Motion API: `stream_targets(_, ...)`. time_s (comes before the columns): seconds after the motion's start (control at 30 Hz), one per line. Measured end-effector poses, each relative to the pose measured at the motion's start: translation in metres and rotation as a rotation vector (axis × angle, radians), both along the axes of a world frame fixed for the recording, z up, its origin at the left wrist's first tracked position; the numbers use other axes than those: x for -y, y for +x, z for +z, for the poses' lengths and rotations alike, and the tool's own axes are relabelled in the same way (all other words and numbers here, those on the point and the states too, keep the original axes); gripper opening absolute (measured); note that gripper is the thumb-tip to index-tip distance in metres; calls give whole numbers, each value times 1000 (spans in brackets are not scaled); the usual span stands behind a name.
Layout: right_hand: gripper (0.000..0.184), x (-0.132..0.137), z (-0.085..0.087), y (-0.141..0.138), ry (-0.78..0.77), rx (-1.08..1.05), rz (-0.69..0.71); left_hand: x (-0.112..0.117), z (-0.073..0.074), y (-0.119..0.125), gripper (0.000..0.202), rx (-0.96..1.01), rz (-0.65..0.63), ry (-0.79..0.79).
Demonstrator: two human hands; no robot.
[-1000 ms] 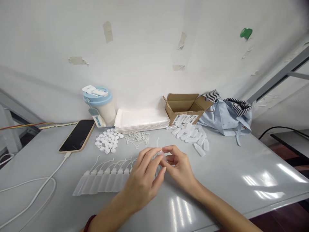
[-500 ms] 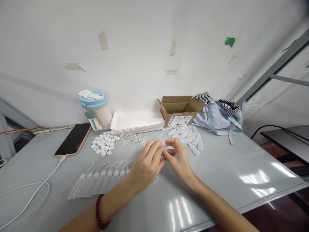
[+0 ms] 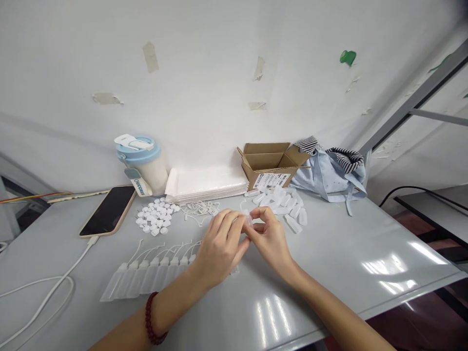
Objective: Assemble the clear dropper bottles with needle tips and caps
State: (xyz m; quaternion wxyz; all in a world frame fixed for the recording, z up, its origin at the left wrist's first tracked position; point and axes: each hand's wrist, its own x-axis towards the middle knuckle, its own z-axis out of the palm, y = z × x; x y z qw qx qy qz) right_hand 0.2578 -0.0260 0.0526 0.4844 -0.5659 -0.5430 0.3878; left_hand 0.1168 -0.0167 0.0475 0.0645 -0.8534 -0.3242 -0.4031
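The left hand (image 3: 221, 246) and right hand (image 3: 270, 239) are meeting over the middle of the worktop (image 3: 321, 273), both pinching a small translucent plastic bottle (image 3: 247, 220) narrowly between their fingertips. The fingers are hiding most of it, so which hand is bearing more of the hold cannot be told; a thin stem (image 3: 242, 205) is curving up behind them. Such a small, smooth piece is probably calling for this two-sided grip to keep it from turning.

Toward the worktop's left edge, stemmed bottles (image 3: 151, 278) are lying side by side, stems pointing at the back edge, seemingly to stay orderly. White caps (image 3: 155, 216), loose white stems (image 3: 202, 208) and bare bottles (image 3: 283, 202) are forming separate piles nearer the back edge, apparently sorted by kind for easy reach. An open cardboard box (image 3: 272, 168) and a stack of white trays (image 3: 208, 185) are standing behind, along the back edge, likely leaving the middle free.
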Motion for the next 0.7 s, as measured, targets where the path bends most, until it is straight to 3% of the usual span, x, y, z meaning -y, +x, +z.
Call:
stream_targets(0.2, 22, 0, 0, -2, -10, 57, 13, -4, 3, -1, 32, -74, -81, -13)
stream_targets(0.33, 20, -2, 0, 3, 0, 103, 44, -3, 1, 1, 29, -8, -101, -50)
stream_targets(0.47, 15, -8, 7, 20, -18, 110, 264, 2, -4, 0, 32, 141, -81, -204)
stream_targets(0.57, 4, -15, 14, 34, -65, 88, 255, 10, -9, -1, 46, 165, -18, -367)
stream_targets(0.7, 5, -21, 15, 45, -145, 202, 253, 24, -19, -1, 55, 103, 43, -458)
